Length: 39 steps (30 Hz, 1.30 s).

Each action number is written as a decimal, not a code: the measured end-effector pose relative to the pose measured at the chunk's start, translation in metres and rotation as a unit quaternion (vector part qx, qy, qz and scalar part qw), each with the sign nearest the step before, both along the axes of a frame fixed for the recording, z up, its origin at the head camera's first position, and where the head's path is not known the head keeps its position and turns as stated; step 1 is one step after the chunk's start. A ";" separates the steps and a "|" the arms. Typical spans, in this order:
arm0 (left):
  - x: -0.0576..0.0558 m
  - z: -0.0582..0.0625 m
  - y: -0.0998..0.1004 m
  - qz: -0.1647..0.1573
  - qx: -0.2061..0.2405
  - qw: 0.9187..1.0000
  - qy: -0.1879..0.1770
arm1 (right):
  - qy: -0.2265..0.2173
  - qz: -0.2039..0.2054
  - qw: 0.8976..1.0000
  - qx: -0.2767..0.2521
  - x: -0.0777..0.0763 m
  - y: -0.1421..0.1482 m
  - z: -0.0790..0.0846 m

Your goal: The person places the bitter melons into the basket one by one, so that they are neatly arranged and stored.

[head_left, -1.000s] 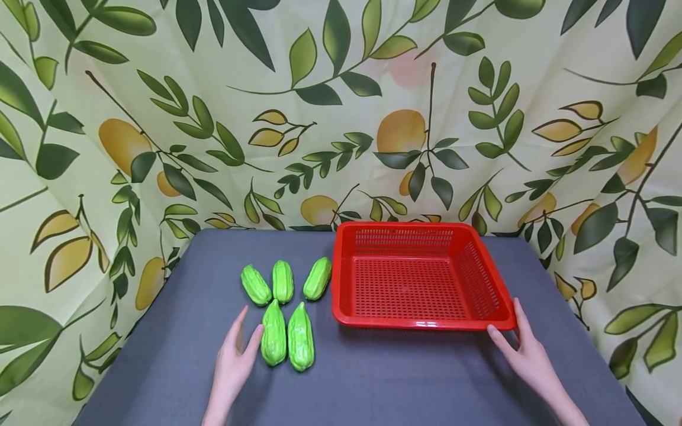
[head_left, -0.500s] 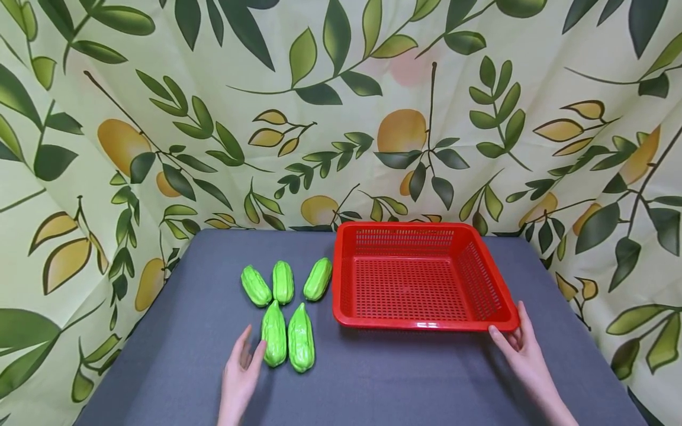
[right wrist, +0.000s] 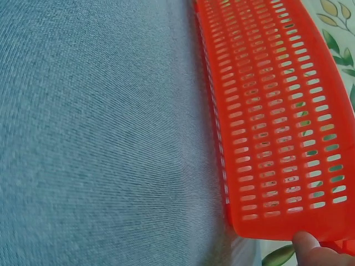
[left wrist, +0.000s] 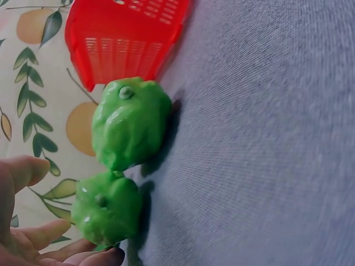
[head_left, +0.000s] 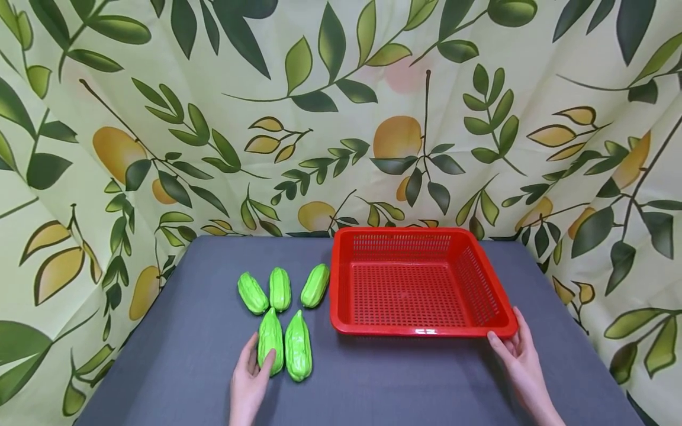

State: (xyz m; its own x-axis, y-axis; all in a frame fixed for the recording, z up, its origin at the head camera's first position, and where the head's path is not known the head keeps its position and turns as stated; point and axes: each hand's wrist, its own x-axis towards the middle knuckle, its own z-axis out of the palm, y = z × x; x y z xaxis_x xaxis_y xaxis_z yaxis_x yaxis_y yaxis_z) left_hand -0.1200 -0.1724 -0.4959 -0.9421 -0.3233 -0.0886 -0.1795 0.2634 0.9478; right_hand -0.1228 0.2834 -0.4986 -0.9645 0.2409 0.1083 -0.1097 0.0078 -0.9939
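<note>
In the head view my left hand [head_left: 249, 378] is at the front left bitter melon [head_left: 270, 343], green and ridged. Its thumb overlaps the near end there and its fingers lie along the left side. The left wrist view shows the thumb standing apart from that melon, with other fingertips right at its side. A second bitter melon [head_left: 298, 348] lies just to its right. My right hand [head_left: 521, 361] holds the front right corner of a red plastic basket [head_left: 421, 331]. Its thumb [right wrist: 305, 244] is against the corner; the other fingers are partly hidden.
Behind the front pair lie three more bitter melons, a left one [head_left: 253, 293], a middle one [head_left: 279, 289] and a right one [head_left: 315, 286] close to the basket. A grey cloth [head_left: 394, 384] covers the table. A leaf-patterned curtain [head_left: 341, 118] hangs behind it.
My left hand has moved right, in to the front left bitter melon. The right hand stays at the basket corner, its fingers drawn closer round it. The head view has tilted up slightly.
</note>
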 end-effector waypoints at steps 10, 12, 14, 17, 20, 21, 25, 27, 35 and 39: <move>0.003 -0.008 0.003 0.013 -0.008 1.000 0.009 | -0.020 -0.008 1.000 0.006 0.002 -0.002 -0.002; 0.003 -0.010 0.003 0.015 -0.011 1.000 0.008 | -0.022 -0.009 1.000 0.007 0.002 -0.003 -0.001; 0.003 -0.012 0.003 0.018 -0.010 1.000 0.007 | -0.019 -0.008 1.000 0.006 0.002 -0.003 -0.001; 0.003 -0.013 0.004 0.025 -0.003 1.000 0.012 | -0.007 -0.004 1.000 -0.001 0.003 -0.004 -0.001; 0.003 -0.014 0.006 0.033 0.005 0.999 0.021 | 0.013 -0.001 1.000 -0.007 0.003 -0.004 -0.002; 0.002 -0.015 0.007 0.035 0.008 0.999 0.024 | 0.019 -0.001 1.000 -0.008 0.003 -0.003 -0.002; 0.000 -0.016 0.009 0.045 0.019 0.998 0.035 | 0.030 -0.002 1.000 -0.006 0.001 -0.003 -0.002; -0.001 -0.016 0.010 0.049 0.023 0.998 0.036 | 0.029 -0.003 1.000 -0.003 0.000 -0.002 -0.002; 0.000 -0.017 0.008 0.075 0.019 0.996 0.037 | 0.033 -0.003 0.999 -0.005 -0.001 -0.002 -0.003; 0.000 -0.013 0.007 0.092 0.024 0.995 0.037 | 0.030 -0.006 1.000 -0.005 -0.002 -0.003 -0.003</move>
